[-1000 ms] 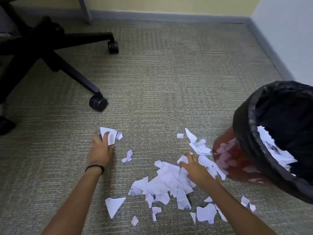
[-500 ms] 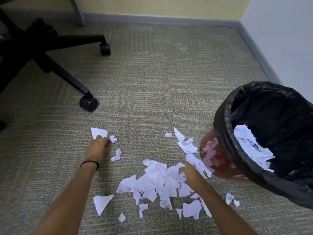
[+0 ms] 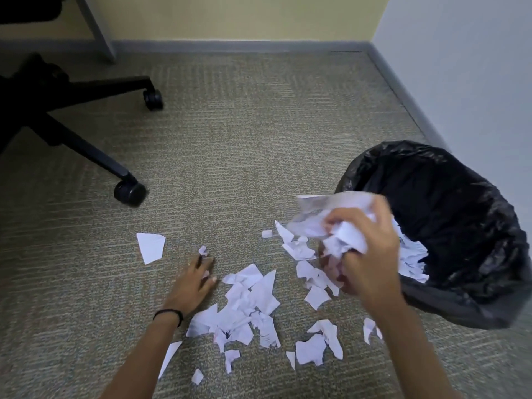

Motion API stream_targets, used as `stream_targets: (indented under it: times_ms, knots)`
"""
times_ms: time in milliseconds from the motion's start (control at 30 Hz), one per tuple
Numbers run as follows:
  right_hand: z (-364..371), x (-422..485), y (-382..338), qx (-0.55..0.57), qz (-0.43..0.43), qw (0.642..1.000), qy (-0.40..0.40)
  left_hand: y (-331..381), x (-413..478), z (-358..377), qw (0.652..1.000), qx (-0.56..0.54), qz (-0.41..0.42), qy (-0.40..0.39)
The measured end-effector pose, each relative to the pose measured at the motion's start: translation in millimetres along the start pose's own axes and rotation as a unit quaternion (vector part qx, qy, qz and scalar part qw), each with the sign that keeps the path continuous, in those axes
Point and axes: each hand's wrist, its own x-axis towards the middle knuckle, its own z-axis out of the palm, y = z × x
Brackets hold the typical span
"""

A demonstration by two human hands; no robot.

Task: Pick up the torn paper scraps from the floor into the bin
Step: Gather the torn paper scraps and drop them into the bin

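Several white torn paper scraps (image 3: 250, 306) lie in a loose pile on the carpet in front of me. My right hand (image 3: 368, 254) is raised beside the near rim of the bin (image 3: 466, 306), shut on a crumpled bunch of scraps (image 3: 331, 223). The bin is red, lined with a black bag, tilted toward me, and has scraps inside (image 3: 411, 254). My left hand (image 3: 193, 283), with a black band on the wrist, rests low on the carpet left of the pile, fingers near a tiny scrap (image 3: 203, 250). A larger scrap (image 3: 150, 247) lies apart at the left.
A black office chair base (image 3: 72, 133) with castors (image 3: 129, 192) stands at the left. A grey desk leg (image 3: 98, 27) stands by the far wall. The white wall (image 3: 460, 82) and grey skirting run behind the bin at the right. Carpet stretches between chair and bin.
My right hand has lifted off the pile with a bunch of scraps and moved up to the bin's rim. My left hand let go of the large left scrap and slid toward the pile.
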Motion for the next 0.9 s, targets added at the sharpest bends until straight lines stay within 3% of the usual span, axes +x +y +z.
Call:
stream_targets:
  times_ms: [100, 167, 333, 433, 567, 633, 733, 900]
  knots:
    - [-40.0, -14.0, 15.2, -0.087, 0.034, 0.989, 0.116, 11.5, -6.5, 13.9, 0.997, 0.059, -0.013, -0.054]
    - [-59.4, -24.2, 34.0, -0.132, 0.064, 0.979, 0.144, 21.5, -12.3, 18.5, 0.995, 0.065, -0.004, -0.07]
    - [-83.1, -44.4, 72.4, -0.169, 0.13, 0.967, 0.142, 39.4, -28.7, 30.3, 0.99, 0.068, 0.047, -0.113]
    - [-88.2, -45.1, 85.7, -0.166, 0.17, 0.963, 0.125, 58.3, -38.4, 38.4, 0.987, 0.08, 0.096, -0.098]
    - [-84.7, -38.8, 84.9, -0.219, 0.281, 0.934, 0.008, 70.2, -44.2, 60.9, 0.966, 0.191, 0.159, -0.073]
    - [-82.1, -37.2, 81.2, -0.25, 0.293, 0.923, -0.028, 76.5, -45.8, 62.8, 0.956, 0.223, 0.18, -0.058]
    - [-81.5, -35.5, 80.7, -0.253, 0.301, 0.919, -0.014, 85.3, -44.4, 67.5, 0.951, 0.215, 0.216, -0.045]
    - [-81.5, -36.7, 82.7, -0.231, 0.299, 0.926, 0.004, 99.9, -41.6, 71.4, 0.965, 0.157, 0.204, -0.045]
